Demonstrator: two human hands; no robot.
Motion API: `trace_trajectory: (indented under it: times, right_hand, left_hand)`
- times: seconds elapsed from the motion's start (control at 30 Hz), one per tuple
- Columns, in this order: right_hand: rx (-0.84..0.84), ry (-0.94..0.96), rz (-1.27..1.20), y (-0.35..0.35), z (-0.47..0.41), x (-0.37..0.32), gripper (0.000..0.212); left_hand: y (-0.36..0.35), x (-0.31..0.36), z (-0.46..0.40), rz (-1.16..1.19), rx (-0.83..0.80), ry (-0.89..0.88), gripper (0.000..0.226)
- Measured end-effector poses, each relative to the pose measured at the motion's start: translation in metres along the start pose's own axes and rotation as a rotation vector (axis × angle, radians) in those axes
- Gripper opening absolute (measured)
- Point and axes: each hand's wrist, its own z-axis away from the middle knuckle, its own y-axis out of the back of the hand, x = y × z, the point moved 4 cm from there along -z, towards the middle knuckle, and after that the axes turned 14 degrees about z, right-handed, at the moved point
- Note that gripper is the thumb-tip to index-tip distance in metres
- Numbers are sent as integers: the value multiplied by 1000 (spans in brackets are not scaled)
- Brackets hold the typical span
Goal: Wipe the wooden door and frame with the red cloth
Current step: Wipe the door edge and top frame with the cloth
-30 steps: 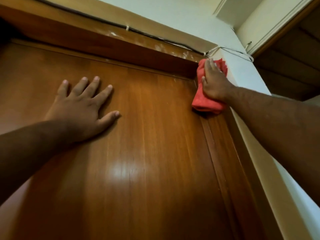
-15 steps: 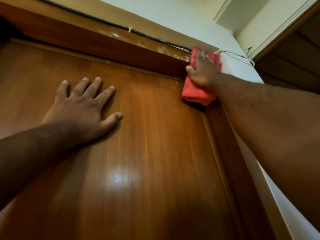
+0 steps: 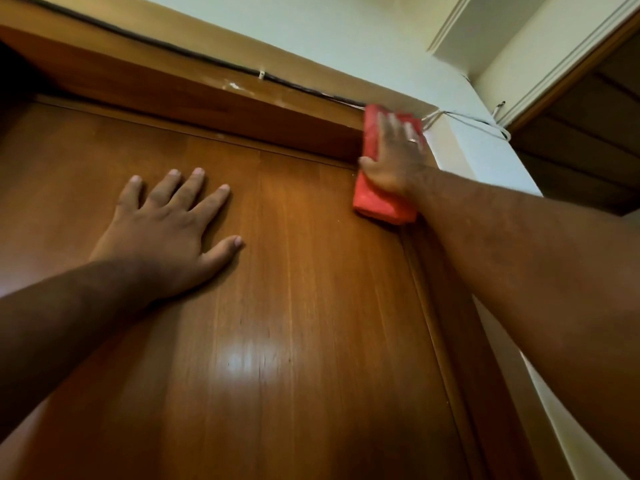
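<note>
So we have our left hand (image 3: 162, 233) flat on the door (image 3: 294, 306), palm down, fingers spread, thumb out to the right; it holds nothing, just pressed to the wood. Our right hand (image 3: 393, 157) is up at the top right corner, laid open over the cloth (image 3: 381, 202) with fingers extended, pressing it against the wood rather than wrapping it. Thumb sits at the left edge of the cloth. A ring (image 3: 412, 141) shows on one finger. That hand is motion-blurred, so finer finger detail we cannot tell.

The cloth is red, folded into a long pad, standing roughly upright. Its top end reaches the upper frame (image 3: 207, 105) at the corner; its bottom end pokes out below the palm, over the seam where the door meets the right side of the frame. We cannot tell exactly how much of it lies on door versus frame.

The door is glossy brown wood with a bright glare patch lower centre. Pale scuffs or dust marks show on the top strip of the frame. A dark cable (image 3: 194, 57) runs along above the frame, held by a small white clip (image 3: 262, 75). White wires (image 3: 478, 123) trail off rightward from the corner across the pale wall (image 3: 346, 36).
</note>
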Motion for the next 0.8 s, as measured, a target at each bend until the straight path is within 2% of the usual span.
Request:
trace_trajectory:
  times: [0.07, 0.17, 0.23, 0.33, 0.43, 0.57, 0.67, 0.73, 0.8]
  right_hand:
    - [-86, -83, 22, -5, 0, 16, 77]
    - [-67, -95, -68, 3, -4, -15, 73]
    - [3, 19, -97, 17, -4, -59, 77]
    - [73, 306, -118, 34, 5, -134, 84]
    - [97, 393, -91, 35, 14, -170, 91]
    - [115, 378, -67, 31, 8, -147, 92]
    - [95, 309, -64, 28, -2, -122, 81]
    - [81, 238, -68, 26, -13, -101, 70]
    - [55, 154, -76, 24, -21, -85, 66]
  left_hand:
    - [-1, -1, -1, 4, 7, -4, 93]
    - [-2, -2, -2, 8, 23, 3, 92]
    - [-2, -1, -1, 7, 16, 4, 93]
    - [-2, 0, 0, -14, 16, 24, 92]
    - [-2, 2, 2, -29, 8, 42, 90]
    - [2, 5, 2, -24, -8, 55, 92]
    - [6, 2, 9, -9, -60, 34, 96]
    - [15, -15, 22, 0, -12, 68, 95]
    - [29, -46, 38, -15, 76, 178, 98]
